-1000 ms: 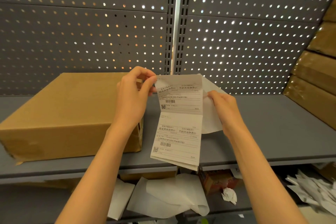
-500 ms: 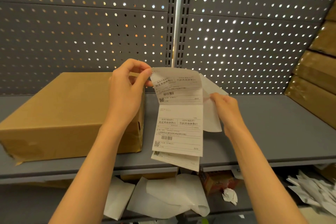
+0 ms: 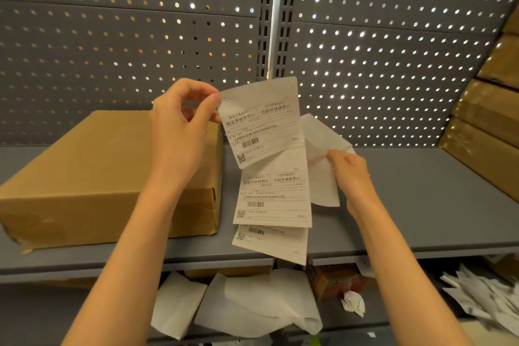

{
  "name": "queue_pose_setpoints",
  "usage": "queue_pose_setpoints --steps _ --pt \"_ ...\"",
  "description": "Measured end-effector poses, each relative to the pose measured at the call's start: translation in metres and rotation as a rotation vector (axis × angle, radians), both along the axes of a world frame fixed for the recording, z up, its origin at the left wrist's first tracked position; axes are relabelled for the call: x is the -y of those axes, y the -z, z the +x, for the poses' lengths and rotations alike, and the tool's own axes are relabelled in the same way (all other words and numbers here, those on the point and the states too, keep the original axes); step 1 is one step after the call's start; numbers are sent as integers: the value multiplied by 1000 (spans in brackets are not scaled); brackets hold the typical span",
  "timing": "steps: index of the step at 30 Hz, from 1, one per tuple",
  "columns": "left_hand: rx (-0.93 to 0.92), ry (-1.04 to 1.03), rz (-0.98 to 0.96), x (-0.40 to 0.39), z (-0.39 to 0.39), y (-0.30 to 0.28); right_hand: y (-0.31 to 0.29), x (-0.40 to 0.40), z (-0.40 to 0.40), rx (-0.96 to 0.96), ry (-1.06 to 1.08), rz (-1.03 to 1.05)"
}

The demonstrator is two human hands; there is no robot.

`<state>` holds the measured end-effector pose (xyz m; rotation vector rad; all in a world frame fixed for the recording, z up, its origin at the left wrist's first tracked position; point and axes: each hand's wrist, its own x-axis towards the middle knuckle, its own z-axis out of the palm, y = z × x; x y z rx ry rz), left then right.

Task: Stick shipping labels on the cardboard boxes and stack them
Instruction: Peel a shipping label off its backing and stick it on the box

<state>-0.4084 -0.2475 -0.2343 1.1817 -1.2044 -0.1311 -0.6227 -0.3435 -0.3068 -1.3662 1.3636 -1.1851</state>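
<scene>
Left hand [image 3: 179,132] pinches the top label [image 3: 261,126] half peeled, right hand [image 3: 351,174] pinches its backing paper [image 3: 320,154]; cardboard box [image 3: 106,171] on the shelf [image 3: 421,205] still bare (nothing stuck or stacked yet, I'd say)

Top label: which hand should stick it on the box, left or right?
Left, probably. The left hand pinches the peeled top label by its corner, right beside the cardboard box. The right hand holds the backing paper, on the side away from the box.
</scene>
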Motion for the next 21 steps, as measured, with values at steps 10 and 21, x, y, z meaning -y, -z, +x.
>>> queue_pose_setpoints --steps 10,21 --pt "34 -90 1 0 12 3 5 1 -3 37 21 -17" --pt "74 -125 53 -3 5 6 -7 -12 4 19 -111 -126"
